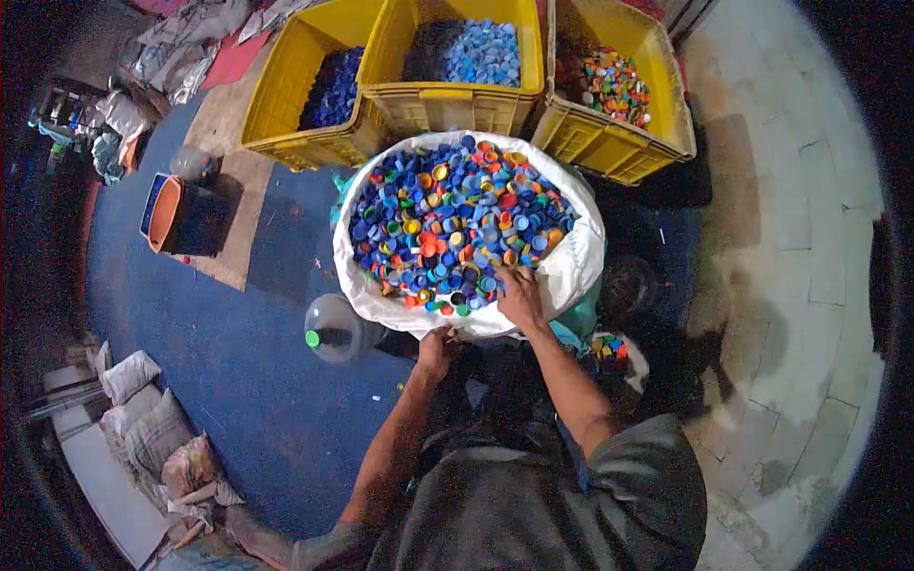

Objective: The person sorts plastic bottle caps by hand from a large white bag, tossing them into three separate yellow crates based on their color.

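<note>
A large white sack [564, 276] stands in front of me with its mouth wide, filled with bottle caps [457, 214] in blue, orange, yellow, green and red. At the sack's near right side, my right hand [520, 297] reaches over the rim, its bent fingers down among the caps. Whatever those fingers pinch is too small to make out. My left hand [436, 352] is closed at the near rim, its fingertips against or close to the white fabric. What it holds, if anything, is hidden.
Three yellow crates stand behind the sack: dark blue caps in the left crate [276, 100], light blue in the middle crate [466, 107], mixed colours in the right crate [609, 152]. A clear jug [338, 328] and an orange-rimmed container [165, 214] are left. Filled bags [157, 428] lie lower left.
</note>
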A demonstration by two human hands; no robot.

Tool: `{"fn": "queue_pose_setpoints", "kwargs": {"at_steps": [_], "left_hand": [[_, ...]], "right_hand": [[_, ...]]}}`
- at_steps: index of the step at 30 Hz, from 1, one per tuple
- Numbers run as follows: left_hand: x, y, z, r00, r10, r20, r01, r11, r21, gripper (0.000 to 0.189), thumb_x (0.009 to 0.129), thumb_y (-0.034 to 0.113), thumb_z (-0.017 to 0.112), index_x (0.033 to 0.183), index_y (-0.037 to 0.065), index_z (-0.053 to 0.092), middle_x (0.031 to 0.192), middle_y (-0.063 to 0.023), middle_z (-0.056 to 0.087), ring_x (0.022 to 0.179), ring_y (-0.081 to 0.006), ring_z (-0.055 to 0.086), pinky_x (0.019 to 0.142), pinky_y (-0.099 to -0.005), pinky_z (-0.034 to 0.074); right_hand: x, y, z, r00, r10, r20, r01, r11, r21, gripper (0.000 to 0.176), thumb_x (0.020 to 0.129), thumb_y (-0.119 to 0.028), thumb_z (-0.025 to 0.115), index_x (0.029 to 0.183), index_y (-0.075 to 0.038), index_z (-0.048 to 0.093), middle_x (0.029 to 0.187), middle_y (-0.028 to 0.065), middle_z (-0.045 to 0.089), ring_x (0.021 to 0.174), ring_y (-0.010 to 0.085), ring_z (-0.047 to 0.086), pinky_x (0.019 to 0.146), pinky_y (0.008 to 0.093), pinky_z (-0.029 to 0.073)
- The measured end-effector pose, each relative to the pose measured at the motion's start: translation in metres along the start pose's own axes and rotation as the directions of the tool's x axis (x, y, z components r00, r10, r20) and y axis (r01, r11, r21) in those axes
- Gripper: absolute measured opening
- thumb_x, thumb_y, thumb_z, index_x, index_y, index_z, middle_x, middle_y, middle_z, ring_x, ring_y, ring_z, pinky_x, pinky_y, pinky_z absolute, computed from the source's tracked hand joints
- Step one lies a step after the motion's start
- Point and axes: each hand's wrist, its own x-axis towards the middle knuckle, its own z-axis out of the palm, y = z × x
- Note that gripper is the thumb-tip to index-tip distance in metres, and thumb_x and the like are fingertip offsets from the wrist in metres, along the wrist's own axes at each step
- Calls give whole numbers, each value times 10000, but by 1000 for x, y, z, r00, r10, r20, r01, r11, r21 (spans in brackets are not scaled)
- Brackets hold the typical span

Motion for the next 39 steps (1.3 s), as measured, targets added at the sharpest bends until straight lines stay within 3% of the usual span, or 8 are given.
{"fn": "queue_pose_setpoints", "kwargs": {"at_steps": [4,13,18,23,25,27,30,39], "left_hand": [[-1,-11,-1,981,-170,-96,144,961,-238,144,880,186,450,851,73,534,716,-1,500,657,-130,499,604,-298,417],[5,-12,-2,991,-88,-103,54,954,-296,83,828,138,536,790,64,535,679,-15,516,605,-135,503,548,-269,403],[0,-12,9,961,130,-242,-127,991,30,138,762,93,625,836,16,537,705,-43,551,640,-157,540,579,-293,444],[6,-8,22,806,516,-292,-261,751,607,309,705,113,673,962,14,532,826,-132,632,715,-239,607,650,-316,479],[6,0,32,794,563,-228,-340,723,601,311,699,107,668,965,18,532,889,-158,634,762,-274,608,685,-343,477],[18,-7,32,719,689,-95,-377,502,778,363,672,93,671,998,34,524,920,-179,610,829,-345,565,730,-423,444],[28,-7,40,672,741,3,-382,343,858,410,655,90,679,1030,54,515,910,-170,581,852,-370,521,734,-458,404],[35,9,55,689,721,77,-288,175,941,483,582,279,722,980,96,520,759,-165,538,751,-334,509,658,-430,399]], "right_hand": [[3,-14,-7,974,-114,195,143,979,-144,481,721,-21,554,1191,-117,516,953,84,613,1007,264,466,825,410,331],[8,-12,-3,912,-197,358,307,909,-282,606,733,-44,533,1321,-140,429,1024,86,589,1020,230,478,871,403,349],[13,-8,3,923,-287,257,343,916,-209,562,743,-44,533,1294,-111,451,1036,81,584,1043,226,478,902,409,341],[6,-20,-7,999,18,38,-25,980,197,492,744,-83,615,1219,-86,490,1020,102,582,974,244,521,841,379,401],[-6,-16,-4,967,255,28,-230,816,530,415,752,-77,595,1157,-69,503,1012,86,570,898,207,554,761,345,453],[-23,-8,-3,860,454,233,-406,331,852,347,745,-78,557,1089,-67,514,994,78,563,905,194,545,778,358,448],[-41,-15,-20,783,397,480,-334,-382,862,291,683,-95,494,973,-76,517,975,75,550,924,226,521,819,398,390],[-59,-16,-23,702,378,604,-326,-583,744,278,678,-109,505,944,-44,551,928,97,567,894,246,534,793,358,413]]}}
